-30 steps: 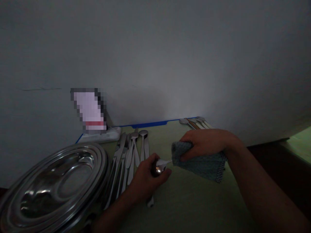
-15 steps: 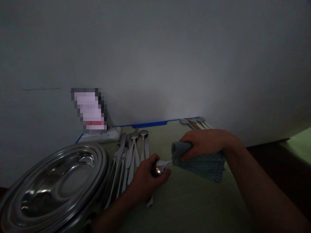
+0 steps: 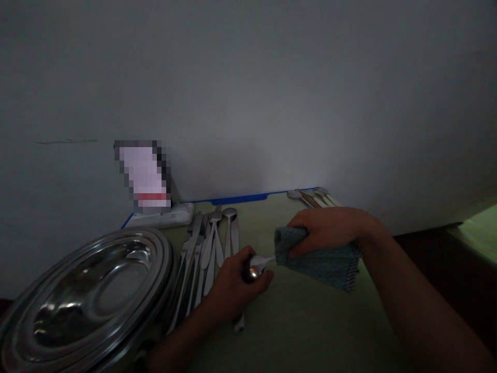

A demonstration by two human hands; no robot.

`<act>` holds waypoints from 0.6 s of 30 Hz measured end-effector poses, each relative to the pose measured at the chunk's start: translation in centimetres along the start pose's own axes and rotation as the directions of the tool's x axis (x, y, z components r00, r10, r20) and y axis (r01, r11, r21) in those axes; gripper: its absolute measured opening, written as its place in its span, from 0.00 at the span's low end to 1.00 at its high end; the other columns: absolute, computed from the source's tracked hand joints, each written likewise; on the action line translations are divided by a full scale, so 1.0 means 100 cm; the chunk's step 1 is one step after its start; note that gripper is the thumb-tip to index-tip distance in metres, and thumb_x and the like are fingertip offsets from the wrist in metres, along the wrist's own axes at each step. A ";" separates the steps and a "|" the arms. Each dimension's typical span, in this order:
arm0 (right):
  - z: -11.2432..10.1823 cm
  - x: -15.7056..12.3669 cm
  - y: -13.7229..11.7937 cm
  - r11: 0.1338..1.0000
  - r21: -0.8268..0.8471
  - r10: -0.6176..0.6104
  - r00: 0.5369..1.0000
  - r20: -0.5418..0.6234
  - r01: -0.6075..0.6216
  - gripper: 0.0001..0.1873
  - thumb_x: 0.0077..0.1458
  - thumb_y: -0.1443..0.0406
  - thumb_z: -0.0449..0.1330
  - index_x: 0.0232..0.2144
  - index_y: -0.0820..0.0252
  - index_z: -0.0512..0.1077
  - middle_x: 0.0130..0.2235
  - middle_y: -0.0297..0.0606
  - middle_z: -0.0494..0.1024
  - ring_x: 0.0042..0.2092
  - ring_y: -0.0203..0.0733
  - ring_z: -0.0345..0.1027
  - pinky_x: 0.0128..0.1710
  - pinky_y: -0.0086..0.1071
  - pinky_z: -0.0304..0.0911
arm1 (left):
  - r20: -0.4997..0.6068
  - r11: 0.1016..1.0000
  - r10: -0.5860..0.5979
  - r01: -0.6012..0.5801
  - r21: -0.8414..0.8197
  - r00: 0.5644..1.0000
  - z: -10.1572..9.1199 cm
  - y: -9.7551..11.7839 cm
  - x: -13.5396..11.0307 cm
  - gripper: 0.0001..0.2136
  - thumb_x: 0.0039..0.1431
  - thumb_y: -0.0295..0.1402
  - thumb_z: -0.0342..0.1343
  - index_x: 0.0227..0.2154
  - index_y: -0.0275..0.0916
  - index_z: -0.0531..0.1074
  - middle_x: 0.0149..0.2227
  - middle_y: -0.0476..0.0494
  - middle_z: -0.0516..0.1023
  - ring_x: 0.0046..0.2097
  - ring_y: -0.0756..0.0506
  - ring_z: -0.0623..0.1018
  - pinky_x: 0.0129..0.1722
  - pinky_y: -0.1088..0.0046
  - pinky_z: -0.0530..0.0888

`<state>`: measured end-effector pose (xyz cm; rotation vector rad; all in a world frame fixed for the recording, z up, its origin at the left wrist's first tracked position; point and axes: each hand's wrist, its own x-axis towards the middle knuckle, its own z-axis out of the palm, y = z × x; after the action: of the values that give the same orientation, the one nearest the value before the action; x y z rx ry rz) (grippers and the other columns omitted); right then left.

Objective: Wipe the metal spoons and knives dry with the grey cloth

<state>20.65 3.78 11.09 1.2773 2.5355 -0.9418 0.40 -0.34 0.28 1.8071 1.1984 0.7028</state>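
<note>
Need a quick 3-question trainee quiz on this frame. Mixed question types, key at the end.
1. True or false: the right hand is closed on a grey cloth.
2. What does the left hand grip? A) a fork B) a spoon C) a cup
3. Fill in: on the table, the stack of steel plates lies to the ___ of the row of cutlery.

Key: 1 true. 2 B. 3 left.
</note>
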 end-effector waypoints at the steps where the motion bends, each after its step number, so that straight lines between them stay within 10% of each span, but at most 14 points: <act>1: 0.000 0.000 0.000 1.000 -0.003 -0.001 1.000 -0.004 0.001 0.16 0.49 0.57 0.56 0.32 0.63 0.75 0.31 0.38 0.78 0.33 0.38 0.71 0.29 0.27 0.60 | -0.004 1.000 0.004 -0.004 0.001 1.000 0.000 0.001 0.000 0.08 0.50 0.37 0.54 0.26 0.39 0.63 0.20 0.56 0.64 0.23 0.53 0.64 0.22 0.79 0.60; 18: 0.000 0.002 0.001 1.000 0.010 0.004 1.000 0.017 -0.004 0.17 0.48 0.56 0.56 0.33 0.63 0.75 0.32 0.37 0.78 0.33 0.38 0.71 0.30 0.27 0.61 | -0.014 1.000 0.027 -0.027 0.012 1.000 0.000 -0.001 0.000 0.08 0.51 0.37 0.54 0.28 0.38 0.64 0.22 0.56 0.66 0.24 0.53 0.65 0.22 0.79 0.61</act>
<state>20.61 3.96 10.97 1.2711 2.5175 -0.9624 0.34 -0.35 0.20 1.8341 1.1916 0.7260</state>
